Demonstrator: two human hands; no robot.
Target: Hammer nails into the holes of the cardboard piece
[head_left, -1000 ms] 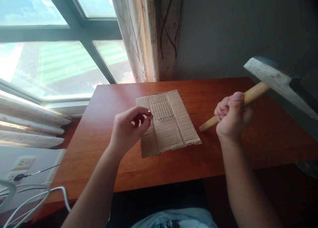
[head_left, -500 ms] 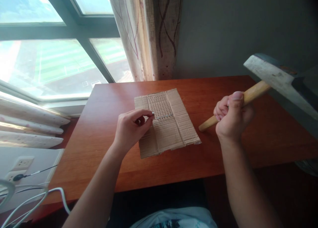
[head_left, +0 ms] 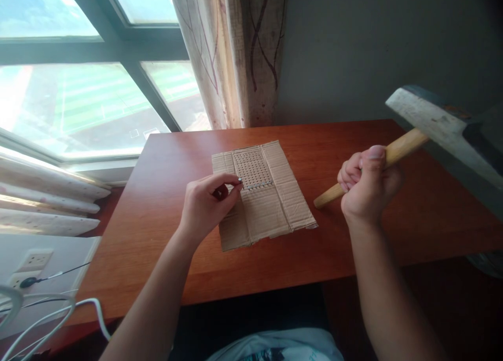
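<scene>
My right hand [head_left: 369, 180] is wrapped round the wooden handle of a hammer [head_left: 404, 146], raised over the right side of the table with its metal head up and to the right. My left hand [head_left: 212, 196] is closed in a pinch on a small nail [head_left: 240, 180]; only its pale head shows at the fingertips. These fingertips are at the near left corner of a square board with rows of small holes [head_left: 253, 167]. Under that board lies a flat, creased piece of cardboard [head_left: 267, 214]. Along the board's near edge runs a row of small shiny marks, too small to tell apart.
The reddish-brown wooden table [head_left: 168, 167] stands against a grey wall [head_left: 353, 52]. To the left are a window [head_left: 90, 104] and patterned curtains [head_left: 228, 57]. White cables [head_left: 94, 303] hang by a wall socket [head_left: 35, 259] at the lower left.
My left fingertips and the nail have shifted very slightly to the left. The hammer and my right hand are almost unmoved.
</scene>
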